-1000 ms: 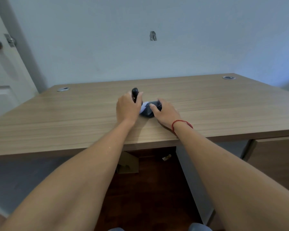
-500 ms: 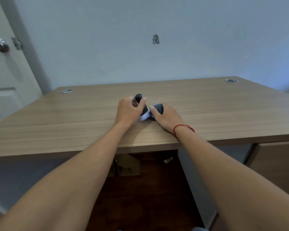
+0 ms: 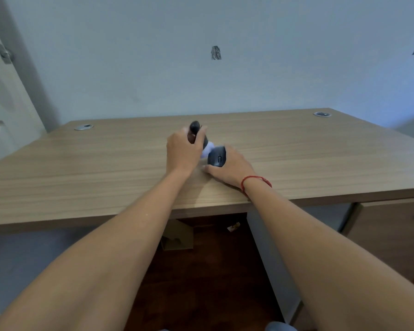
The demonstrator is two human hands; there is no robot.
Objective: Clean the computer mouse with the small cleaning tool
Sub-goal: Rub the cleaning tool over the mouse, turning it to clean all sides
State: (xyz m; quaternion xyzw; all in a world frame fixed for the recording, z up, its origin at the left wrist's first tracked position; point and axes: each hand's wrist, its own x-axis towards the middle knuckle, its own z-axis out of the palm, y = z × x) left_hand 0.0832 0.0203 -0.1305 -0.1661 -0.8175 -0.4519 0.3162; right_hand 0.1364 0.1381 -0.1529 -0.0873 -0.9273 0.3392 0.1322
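A dark grey computer mouse (image 3: 217, 156) is tipped up on the wooden desk (image 3: 105, 168), its top and scroll wheel facing me. My right hand (image 3: 229, 167) grips it from the right side and below. My left hand (image 3: 182, 151) is closed around a small black cleaning tool (image 3: 196, 130), whose pale, blurred head (image 3: 207, 150) touches the mouse's left edge. The tool's black handle sticks up past my fingers. A red string bracelet circles my right wrist.
Two round cable grommets sit in the desk, one at the back left (image 3: 84, 127) and one at the back right (image 3: 322, 113). A door (image 3: 0, 99) stands at the left. A drawer unit (image 3: 392, 232) sits under the desk at the right, a cardboard piece (image 3: 177, 235) on the floor below.
The mouse has been tipped up so its top faces me, and my right hand has shifted to hold it from the side. The tool's pale head has stayed against the mouse.
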